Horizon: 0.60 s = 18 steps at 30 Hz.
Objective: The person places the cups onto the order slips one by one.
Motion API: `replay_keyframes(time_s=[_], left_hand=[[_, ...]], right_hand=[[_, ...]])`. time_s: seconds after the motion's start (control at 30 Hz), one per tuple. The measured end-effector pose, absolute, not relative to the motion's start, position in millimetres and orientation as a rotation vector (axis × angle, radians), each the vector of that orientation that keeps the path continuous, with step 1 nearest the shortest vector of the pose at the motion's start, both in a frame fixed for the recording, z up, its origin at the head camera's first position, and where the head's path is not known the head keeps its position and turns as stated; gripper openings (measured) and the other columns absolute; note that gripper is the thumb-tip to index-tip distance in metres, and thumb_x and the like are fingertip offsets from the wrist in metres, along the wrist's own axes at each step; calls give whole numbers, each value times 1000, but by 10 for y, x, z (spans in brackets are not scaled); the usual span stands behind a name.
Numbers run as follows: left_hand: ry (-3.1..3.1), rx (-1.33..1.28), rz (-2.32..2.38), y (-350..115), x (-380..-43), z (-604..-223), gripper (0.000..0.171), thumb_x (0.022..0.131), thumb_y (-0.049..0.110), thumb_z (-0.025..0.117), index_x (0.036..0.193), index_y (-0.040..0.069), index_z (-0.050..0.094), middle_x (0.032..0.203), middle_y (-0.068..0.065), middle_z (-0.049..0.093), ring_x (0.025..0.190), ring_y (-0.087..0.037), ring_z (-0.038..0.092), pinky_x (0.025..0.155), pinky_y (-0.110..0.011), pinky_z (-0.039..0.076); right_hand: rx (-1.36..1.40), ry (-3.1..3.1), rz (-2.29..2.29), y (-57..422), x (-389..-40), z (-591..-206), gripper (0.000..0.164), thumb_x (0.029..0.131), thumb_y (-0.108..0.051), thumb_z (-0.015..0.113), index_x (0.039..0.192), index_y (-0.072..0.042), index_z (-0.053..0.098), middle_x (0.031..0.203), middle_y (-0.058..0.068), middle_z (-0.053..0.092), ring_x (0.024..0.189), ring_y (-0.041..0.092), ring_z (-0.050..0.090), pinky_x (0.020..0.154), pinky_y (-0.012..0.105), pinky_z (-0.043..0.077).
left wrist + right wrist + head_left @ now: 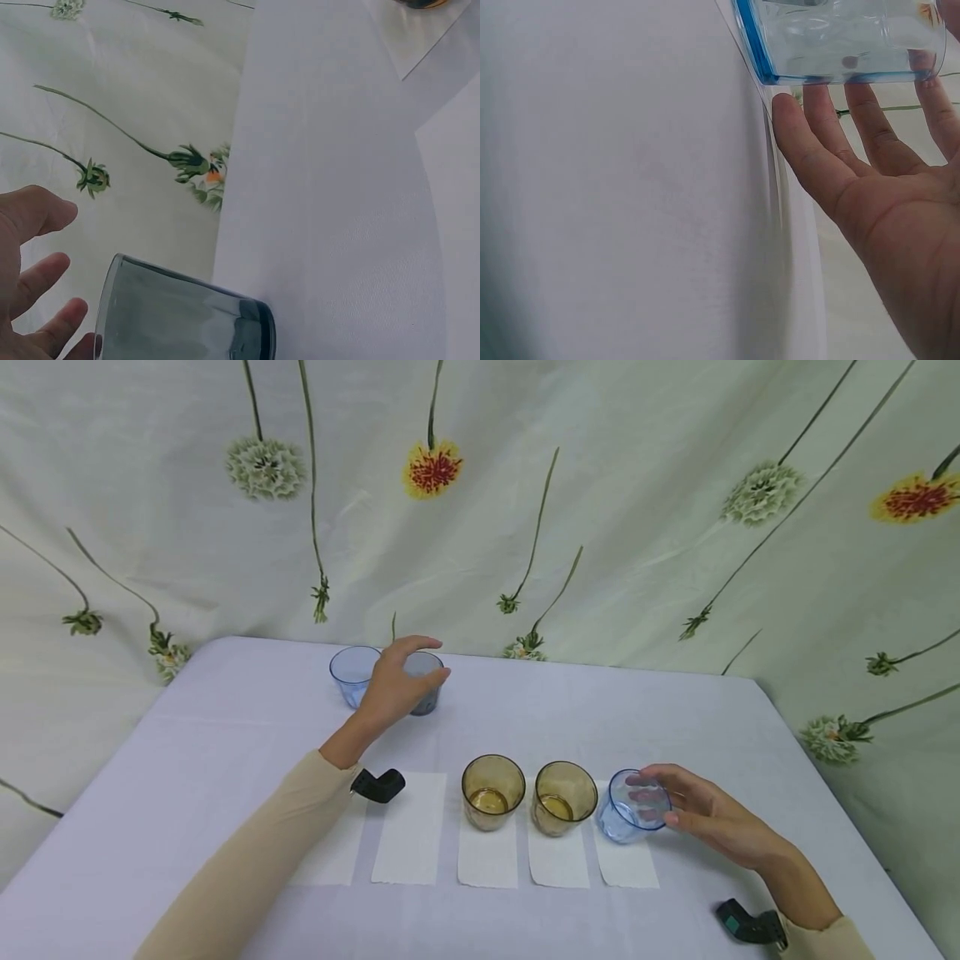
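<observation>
My left hand (pixel 429 660) arches over a grey glass (pixel 426 700) at the far side of the table. In the left wrist view its fingers (pixel 41 274) are spread beside the grey glass (pixel 187 319) without closing on it. A pale blue glass (pixel 348 677) stands just left of the hand. My right hand (pixel 654 793) lies against a second blue glass (pixel 624 817) on the rightmost paper square (pixel 628 864). In the right wrist view its fingers (pixel 832 142) run straight along the side of that glass (pixel 840 37).
Two amber glasses (pixel 492 792) (pixel 564 797) with a little liquid stand on paper squares left of the near blue glass. Two more paper squares (pixel 411 835) lie bare further left. A flowered cloth (pixel 600 510) hangs behind the white table (pixel 187 752).
</observation>
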<state>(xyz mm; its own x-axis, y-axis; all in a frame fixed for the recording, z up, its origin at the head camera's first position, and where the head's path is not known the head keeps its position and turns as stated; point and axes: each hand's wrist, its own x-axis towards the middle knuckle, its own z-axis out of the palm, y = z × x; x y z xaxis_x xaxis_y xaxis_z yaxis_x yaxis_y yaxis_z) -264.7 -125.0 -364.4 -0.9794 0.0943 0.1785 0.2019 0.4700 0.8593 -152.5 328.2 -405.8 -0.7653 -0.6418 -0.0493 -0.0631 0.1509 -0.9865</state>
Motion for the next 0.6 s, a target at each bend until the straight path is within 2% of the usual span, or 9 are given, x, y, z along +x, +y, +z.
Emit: replay_keyframes(time_s=[0.27,0.6], left_hand=[[-2620,-307,-1444,-1263,-2667,-3683,44,91,19,72,133,7,62,156,-13,40,150,-35,24,119,-60,21],[-2630,-361,-1440,-1260,-2702,-3715,49,91,17,72,137,6,59,158,-14,38,150,-37,25,119,-59,22]], right_hand=[[-677,1968,-1649,3280,-1529,-4060,48,102,2,44,149,-2,35,149,-7,47,134,4,49,103,25,48],[-665,1984,-1647,3289,-1526,-4084,48,102,2,45,149,-3,35,148,-9,47,134,3,48,102,25,48]])
